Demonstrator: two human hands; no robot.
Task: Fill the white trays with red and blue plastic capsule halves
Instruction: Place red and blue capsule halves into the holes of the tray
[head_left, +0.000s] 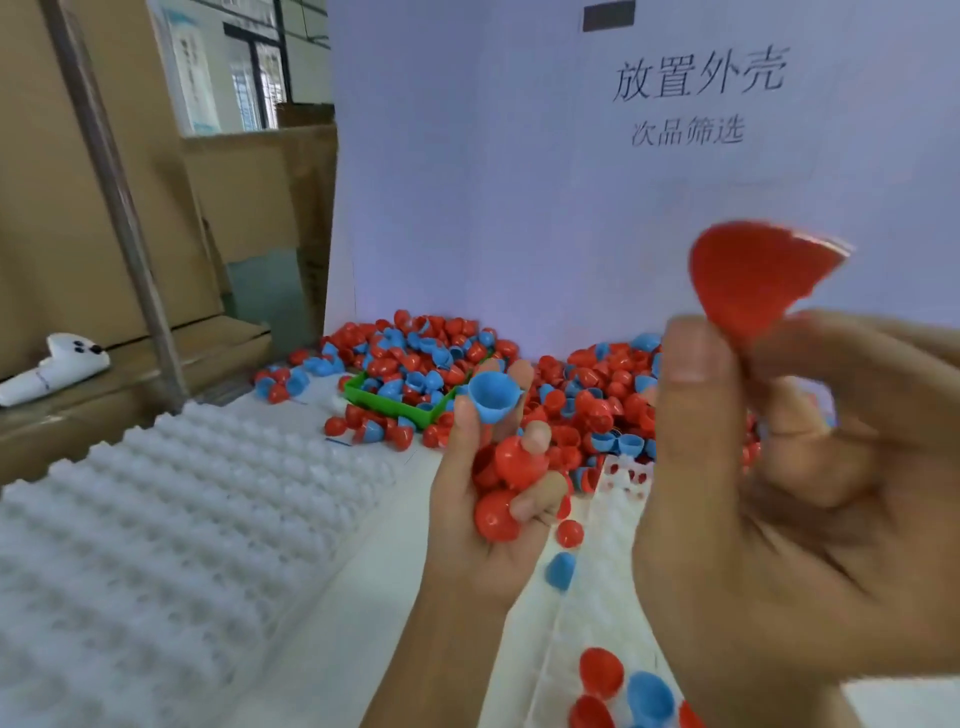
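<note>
My right hand (810, 493) is raised close to the camera and pinches a red capsule half (753, 280) between thumb and fingers. Lower, at centre, my left hand (483, 499) grips several red halves (511, 478) and holds a blue half (493, 397) at its fingertips, open side up. Under my hands lies a white tray (608, 525) holding a few red and blue halves (623, 686); much of it is hidden by my right hand. A second white tray (171, 530) with bare dimples lies to the left.
A loose heap of red and blue halves (587, 384) lies against the white backboard (519, 182), around a green bin (405, 402) that also holds some. Cardboard boxes (78, 208) and a metal post (114, 197) stand at left, with a white toy (57, 366) on a box.
</note>
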